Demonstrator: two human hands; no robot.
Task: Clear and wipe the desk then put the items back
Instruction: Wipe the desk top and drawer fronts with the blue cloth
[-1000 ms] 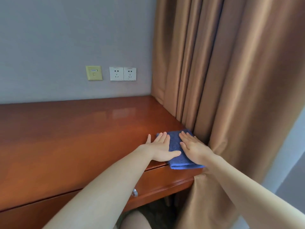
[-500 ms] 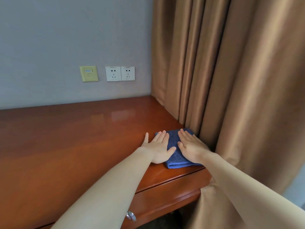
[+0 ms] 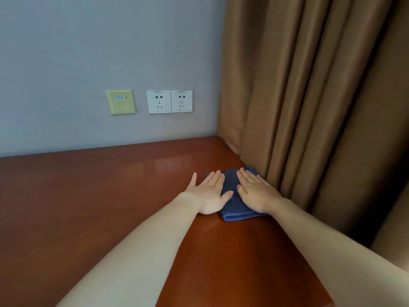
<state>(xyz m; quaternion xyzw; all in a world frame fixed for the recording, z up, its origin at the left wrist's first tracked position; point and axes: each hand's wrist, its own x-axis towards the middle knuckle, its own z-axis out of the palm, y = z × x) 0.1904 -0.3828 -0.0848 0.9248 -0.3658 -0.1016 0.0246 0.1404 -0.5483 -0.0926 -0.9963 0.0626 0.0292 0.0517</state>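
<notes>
A folded blue cloth [image 3: 232,200] lies flat on the glossy red-brown desk [image 3: 99,207], close to the desk's right edge beside the curtain. My left hand [image 3: 209,192] presses on the cloth's left part with straight fingers, its outer fingers and palm partly on the bare wood. My right hand [image 3: 254,192] lies flat on the cloth's right part, fingers straight and pointing away from me. Both hands cover most of the cloth.
A brown curtain [image 3: 309,107] hangs along the desk's right side, touching its edge. On the grey wall behind the desk sit a yellow data socket [image 3: 120,101] and two white power outlets [image 3: 169,101].
Both hands have pushed the cloth away from the desk's front edge, toward the wall. My head has moved closer, so the drawer front has dropped out of view.
</notes>
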